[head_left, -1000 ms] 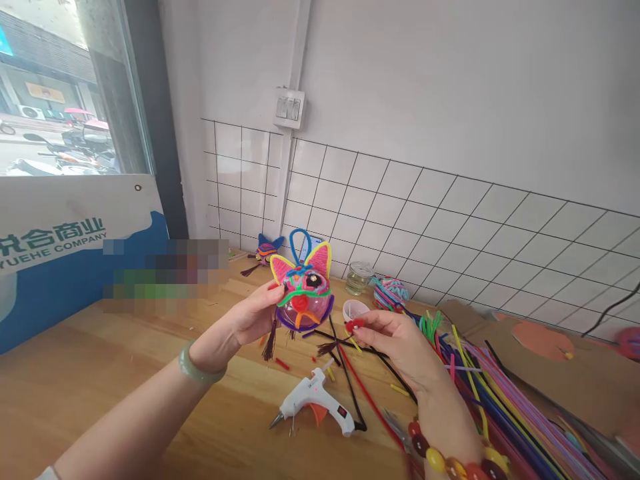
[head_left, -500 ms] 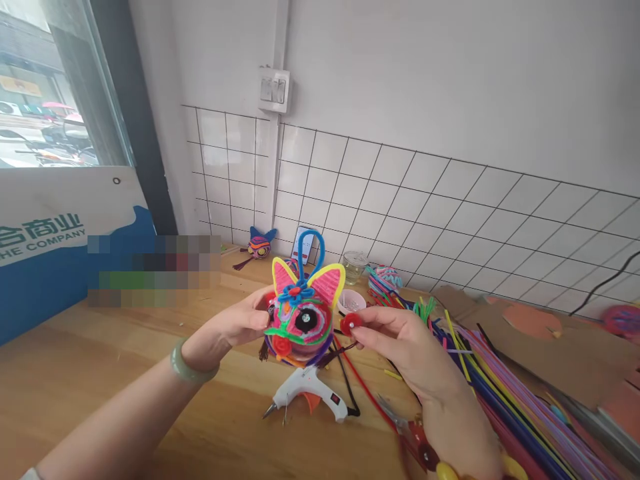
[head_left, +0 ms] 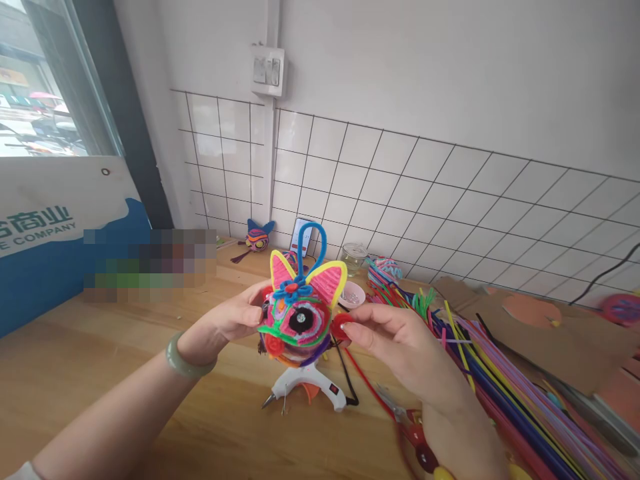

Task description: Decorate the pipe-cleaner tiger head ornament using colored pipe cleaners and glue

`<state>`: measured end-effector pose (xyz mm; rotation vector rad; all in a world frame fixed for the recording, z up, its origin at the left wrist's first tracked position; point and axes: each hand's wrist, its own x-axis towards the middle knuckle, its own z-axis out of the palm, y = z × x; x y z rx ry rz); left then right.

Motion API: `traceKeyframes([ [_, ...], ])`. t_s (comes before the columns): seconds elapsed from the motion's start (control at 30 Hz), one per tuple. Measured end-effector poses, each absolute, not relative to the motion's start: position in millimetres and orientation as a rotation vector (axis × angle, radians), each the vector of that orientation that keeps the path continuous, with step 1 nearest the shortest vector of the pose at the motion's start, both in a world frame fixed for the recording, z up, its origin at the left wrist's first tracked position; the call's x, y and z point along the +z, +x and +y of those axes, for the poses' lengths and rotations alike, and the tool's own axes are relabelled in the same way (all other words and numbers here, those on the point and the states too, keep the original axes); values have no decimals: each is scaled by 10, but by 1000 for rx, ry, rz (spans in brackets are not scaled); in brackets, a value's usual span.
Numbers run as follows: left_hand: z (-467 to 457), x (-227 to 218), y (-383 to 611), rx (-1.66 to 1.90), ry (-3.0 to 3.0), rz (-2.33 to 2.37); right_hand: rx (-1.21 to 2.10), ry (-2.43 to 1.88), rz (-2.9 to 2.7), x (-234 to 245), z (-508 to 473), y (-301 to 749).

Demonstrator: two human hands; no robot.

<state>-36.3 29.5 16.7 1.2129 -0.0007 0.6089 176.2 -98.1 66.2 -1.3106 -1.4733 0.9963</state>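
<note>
Held up over the table is a colourful pipe-cleaner animal head (head_left: 303, 323), with yellow-edged pink ears, a black eye and a blue loop on top. My left hand (head_left: 240, 317) grips its left side, thumb toward the front. Between the thumb and fingers of my right hand (head_left: 385, 330) is a small red disc (head_left: 342, 327) with a shiny bead, close against the head's right side; whether they touch I cannot tell. Below lies a white glue gun (head_left: 307, 387), its nozzle pointing left. Red-handled scissors (head_left: 413, 427) lie beneath my right forearm.
Bundles of pipe cleaners (head_left: 530, 387) and cardboard (head_left: 530, 340) cover the right side. Behind the head stand a pink bowl (head_left: 352, 295), a glass jar (head_left: 354, 259), a phone (head_left: 301, 239) and a blue-eared animal head (head_left: 258, 235). A wire grid (head_left: 350, 160) lines the wall.
My right hand has brought the red disc left, up to the side of the animal head. The head has turned slightly in my left hand. The camera view has shifted a little.
</note>
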Motion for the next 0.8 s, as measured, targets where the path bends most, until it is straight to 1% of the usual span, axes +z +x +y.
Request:
traceKeyframes([
  [0.37, 295, 195, -346, 555, 1187, -74, 907, -1364, -1502, 642, -993, 1735],
  [0.8, 285, 178, -349, 547, 1216, -33, 861, -1433, -1474, 646, -1059, 1694],
])
